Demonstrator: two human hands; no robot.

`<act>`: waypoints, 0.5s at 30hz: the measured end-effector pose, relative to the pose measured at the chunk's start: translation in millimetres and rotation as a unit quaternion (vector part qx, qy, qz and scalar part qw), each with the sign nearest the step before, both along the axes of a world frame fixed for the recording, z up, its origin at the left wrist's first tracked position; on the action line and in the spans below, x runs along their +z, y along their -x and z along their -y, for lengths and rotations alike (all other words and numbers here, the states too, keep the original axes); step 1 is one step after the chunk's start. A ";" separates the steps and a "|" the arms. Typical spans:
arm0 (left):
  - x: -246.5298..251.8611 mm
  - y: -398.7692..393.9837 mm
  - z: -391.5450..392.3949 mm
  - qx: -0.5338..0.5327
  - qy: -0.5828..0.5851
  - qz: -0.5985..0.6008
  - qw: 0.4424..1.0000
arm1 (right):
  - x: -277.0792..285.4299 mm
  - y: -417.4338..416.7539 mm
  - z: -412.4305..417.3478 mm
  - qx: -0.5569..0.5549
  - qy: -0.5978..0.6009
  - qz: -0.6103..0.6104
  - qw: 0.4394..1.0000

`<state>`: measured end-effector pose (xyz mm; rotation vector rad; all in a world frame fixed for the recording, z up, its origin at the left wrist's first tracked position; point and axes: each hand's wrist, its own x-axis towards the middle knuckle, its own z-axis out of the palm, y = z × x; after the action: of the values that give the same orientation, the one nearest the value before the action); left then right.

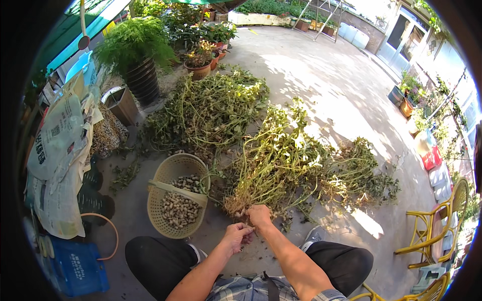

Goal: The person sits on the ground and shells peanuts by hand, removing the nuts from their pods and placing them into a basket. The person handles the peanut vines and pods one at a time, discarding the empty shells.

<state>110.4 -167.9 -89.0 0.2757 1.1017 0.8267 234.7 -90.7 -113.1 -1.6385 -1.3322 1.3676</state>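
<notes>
My left hand [238, 236] and my right hand [260, 217] meet low in the middle, between my knees. The right hand is closed at the root end of a heap of pulled peanut plants [263, 169], by some pods. Left fingertips are pinched together just below it; what lies between them is too small to tell. A beige plastic basket [154, 214] with a handle across it stands left of my hands, with peanuts in their shells [180, 210] inside. Behind it lies another leafy heap of peanut plants [214, 109].
Potted plants [143, 79] stand at the back left. Newspapers and sacks [60, 150] are piled at the left, above a blue plastic crate [81, 267]. Yellow cane chairs [433, 240] stand at the right. Loose leaves and pods are scattered on the concrete floor [286, 56].
</notes>
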 end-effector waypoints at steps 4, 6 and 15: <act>-15.3 14.1 3.4 0.082 0.029 0.028 0.996 | 1.7 -5.3 -2.2 -0.026 0.069 -0.053 0.996; -29.8 22.1 3.3 0.125 -0.001 0.057 0.990 | 17.3 -2.9 0.9 -0.029 0.079 -0.063 0.994; -26.7 13.7 -20.4 0.158 -0.018 -0.075 0.984 | 17.9 4.6 10.9 -0.039 0.091 -0.091 0.991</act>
<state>96.7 -147.5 -115.7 0.1975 1.2930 1.1216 230.1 -101.5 -95.2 -1.6202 -1.0530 1.5886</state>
